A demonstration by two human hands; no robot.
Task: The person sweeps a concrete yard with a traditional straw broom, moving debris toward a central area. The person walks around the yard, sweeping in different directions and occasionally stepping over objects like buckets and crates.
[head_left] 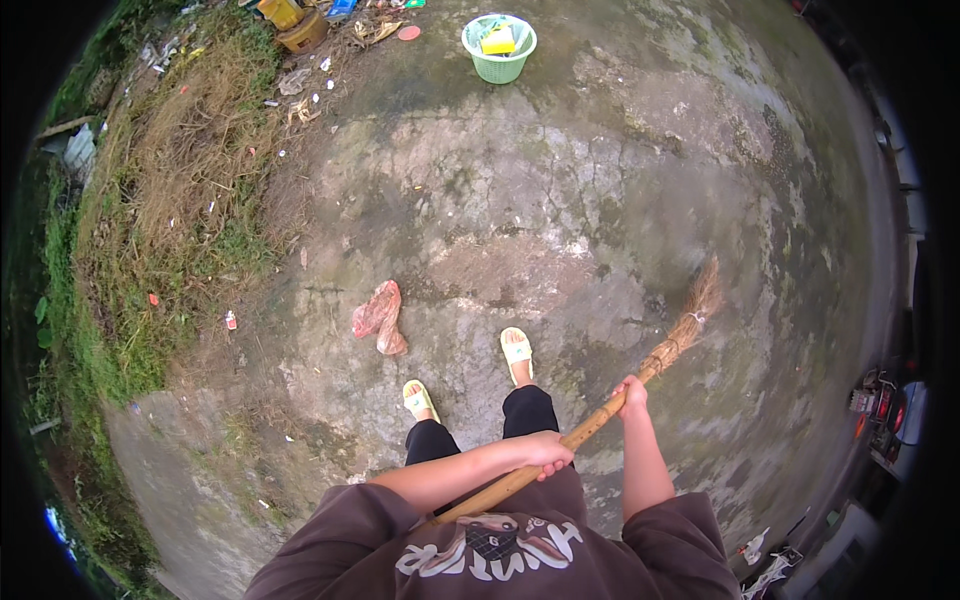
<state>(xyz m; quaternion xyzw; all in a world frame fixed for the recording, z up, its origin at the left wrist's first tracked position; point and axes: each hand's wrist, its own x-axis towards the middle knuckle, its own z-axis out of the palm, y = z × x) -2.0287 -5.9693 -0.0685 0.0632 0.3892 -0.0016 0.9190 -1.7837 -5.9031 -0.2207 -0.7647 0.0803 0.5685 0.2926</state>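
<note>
I hold a long bamboo-handled broom (600,420) with both hands. My left hand (547,450) grips the handle near its upper end, close to my body. My right hand (632,393) grips it further down the shaft. The straw brush end (697,310) reaches out to my right over the cracked concrete ground (500,200). A crumpled pink plastic bag (379,316) lies on the concrete just left of my feet, which are in pale slippers (516,350).
A green plastic basket (499,50) with a yellow item inside stands far ahead. A grassy, littered strip (170,200) runs along the left, with a yellow container (282,12) and scraps at its far end. Machinery (885,405) is parked at the right edge.
</note>
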